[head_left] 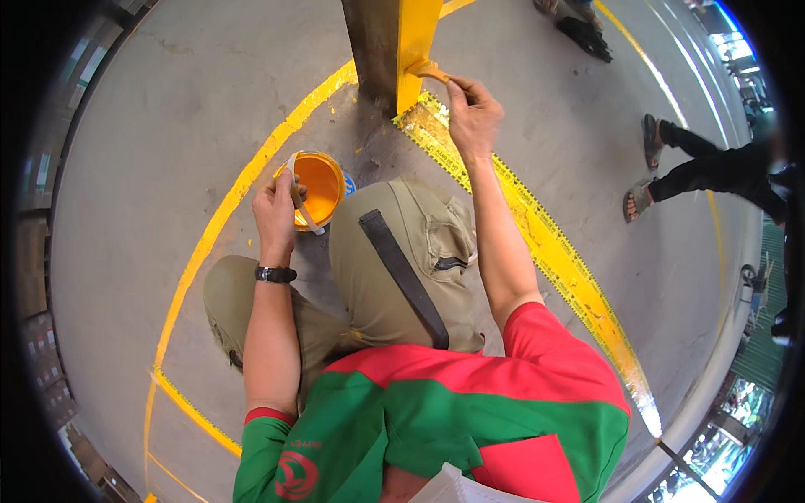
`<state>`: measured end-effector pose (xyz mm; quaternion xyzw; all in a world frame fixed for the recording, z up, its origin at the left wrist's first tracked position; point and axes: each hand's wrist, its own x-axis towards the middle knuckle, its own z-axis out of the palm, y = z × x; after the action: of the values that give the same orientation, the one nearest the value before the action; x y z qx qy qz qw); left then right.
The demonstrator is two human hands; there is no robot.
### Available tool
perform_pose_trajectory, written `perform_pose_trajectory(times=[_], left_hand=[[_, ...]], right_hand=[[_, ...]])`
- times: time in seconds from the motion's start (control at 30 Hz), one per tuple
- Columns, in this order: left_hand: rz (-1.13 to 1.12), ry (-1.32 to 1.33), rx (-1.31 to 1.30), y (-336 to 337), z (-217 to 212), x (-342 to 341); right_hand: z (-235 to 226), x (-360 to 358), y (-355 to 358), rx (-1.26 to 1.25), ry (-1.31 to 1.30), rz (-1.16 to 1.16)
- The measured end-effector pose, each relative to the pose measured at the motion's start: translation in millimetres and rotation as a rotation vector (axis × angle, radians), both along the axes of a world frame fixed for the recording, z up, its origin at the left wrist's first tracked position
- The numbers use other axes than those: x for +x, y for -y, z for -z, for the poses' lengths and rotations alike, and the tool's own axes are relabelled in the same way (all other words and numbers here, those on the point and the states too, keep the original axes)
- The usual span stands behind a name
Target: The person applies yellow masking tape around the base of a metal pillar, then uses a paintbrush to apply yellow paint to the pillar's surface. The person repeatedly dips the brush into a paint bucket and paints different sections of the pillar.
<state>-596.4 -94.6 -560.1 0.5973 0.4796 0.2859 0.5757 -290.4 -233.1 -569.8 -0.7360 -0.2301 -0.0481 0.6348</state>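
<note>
My right hand (475, 119) is closed round the handle of a paintbrush (428, 70). The brush's yellow end touches the low part of a post (415, 42), whose right face is yellow and left face dark. My left hand (274, 210) grips the pale curved handle (302, 205) of a paint bucket (347, 180). The bucket stands on the floor by my knee, with orange-yellow paint inside. From the foot of the post, a wide yellow painted strip (537, 222) runs toward the lower right, edged by patterned yellow tape.
A narrower yellow line (225, 204) curves along the floor (151, 168) to my left. At the right stands a person in dark trousers (713, 168) and sandals; another person's feet (583, 33) show at the top. Stacked boxes (38, 277) line the left rim.
</note>
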Motion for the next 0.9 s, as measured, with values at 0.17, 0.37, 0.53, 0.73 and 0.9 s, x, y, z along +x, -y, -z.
perform_pose_trajectory(times=[0.17, 0.37, 0.53, 0.73, 0.9], left_hand=[[0.030, 0.062, 0.006, -5.2, 4.5, 0.1], [0.030, 0.086, -0.042, -7.1, 1.8, -0.4], [0.033, 0.051, -0.020, -7.6, 2.1, -2.6], [0.020, 0.080, -0.030, -10.1, 6.4, -4.1], [0.016, 0.069, -0.004, -7.7, 4.0, -4.7]], right_hand=[[-103.3, -8.5, 14.2, 0.203, 0.024, -0.074], [-197.5, -14.7, 15.2, 0.322, 0.197, -0.064], [-252.0, -15.0, 15.1, 0.410, 0.291, -0.083], [-311.8, -10.9, 14.1, 0.489, 0.414, -0.085], [-360.5, -6.1, 23.4, 0.648, 0.543, -0.029]])
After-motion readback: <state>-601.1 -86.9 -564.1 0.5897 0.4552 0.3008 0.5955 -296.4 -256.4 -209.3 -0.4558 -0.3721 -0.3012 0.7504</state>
